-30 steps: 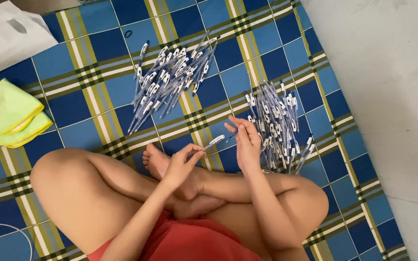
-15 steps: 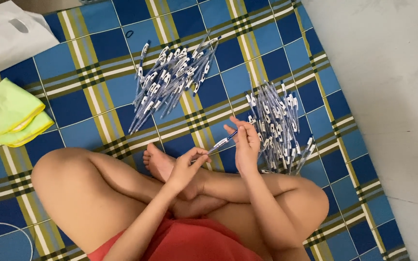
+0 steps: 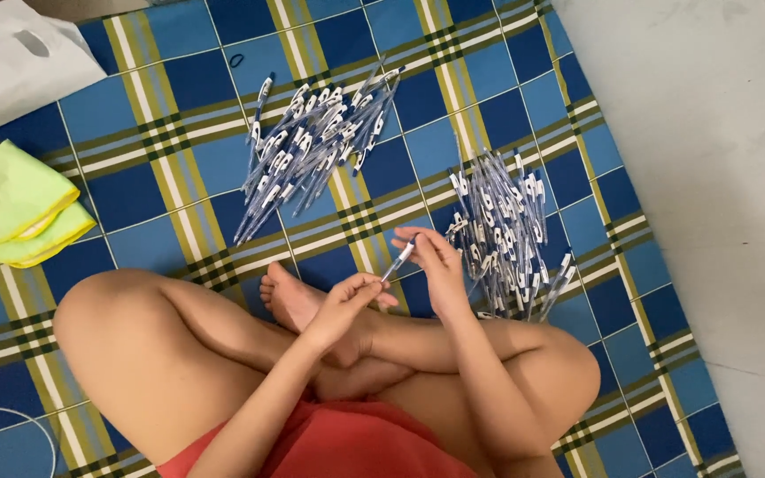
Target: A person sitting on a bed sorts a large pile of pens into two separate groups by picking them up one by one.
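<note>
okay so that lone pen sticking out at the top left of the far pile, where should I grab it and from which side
Grip the lone pen mid-barrel, just below its white clip, coming from its left. It lies almost straight along the plaid mat, apart from the far pile on its right, so the left side looks open for fingertips.
</note>
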